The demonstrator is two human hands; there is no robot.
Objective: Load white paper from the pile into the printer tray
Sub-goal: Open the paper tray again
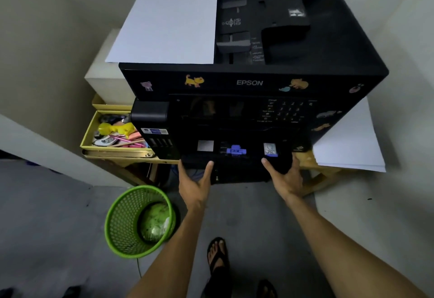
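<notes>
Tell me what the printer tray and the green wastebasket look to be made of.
Printer tray: seemingly hard black plastic, matte, with blue plastic guides. Green wastebasket: perforated mesh wall with a smooth rim, glossy bright green; plastic or painted metal, I cannot tell which.

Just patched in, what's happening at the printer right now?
A person stands at a black printer with both hands on the paper tray at its lower front. The left hand grips the tray's left part and the right hand its right part. The tray looks empty of paper. One white sheet lies on top of the printer, and a pile of white paper sits beside it on the right. No paper is in hand yet.
</notes>
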